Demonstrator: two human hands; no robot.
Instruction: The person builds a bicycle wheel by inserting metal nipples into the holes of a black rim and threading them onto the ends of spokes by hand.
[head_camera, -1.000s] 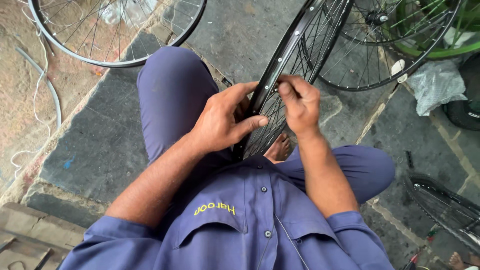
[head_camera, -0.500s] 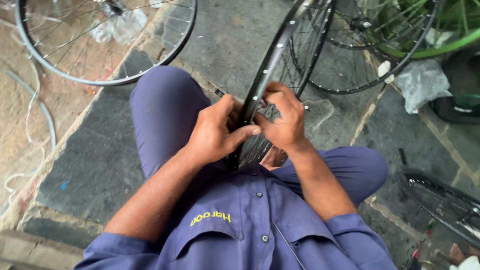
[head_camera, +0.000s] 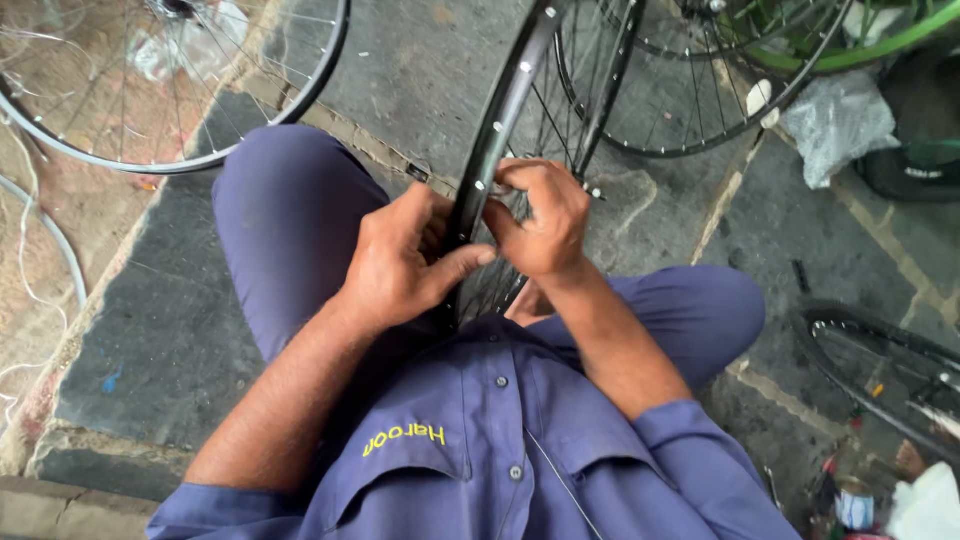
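A black bicycle wheel rim (head_camera: 508, 90) with thin spokes stands upright between my knees, seen edge-on. My left hand (head_camera: 400, 262) grips the rim from the left, thumb stretched across its edge. My right hand (head_camera: 540, 215) is closed on the rim from the right, fingers curled around a spoke end. The two hands nearly touch. Whatever small part sits under the right fingers is hidden. I sit on the ground in blue trousers and a blue shirt.
A bare silver spoked wheel (head_camera: 190, 150) lies at the upper left on the stone floor. More spoked wheels (head_camera: 700, 100) and a green bicycle frame (head_camera: 880, 40) stand at the upper right. A crumpled plastic bag (head_camera: 835, 120) and a black rim (head_camera: 880, 370) lie on the right.
My right hand has shifted down the rim and closed in toward my left hand. The rim has turned slightly and the view has moved a little closer.
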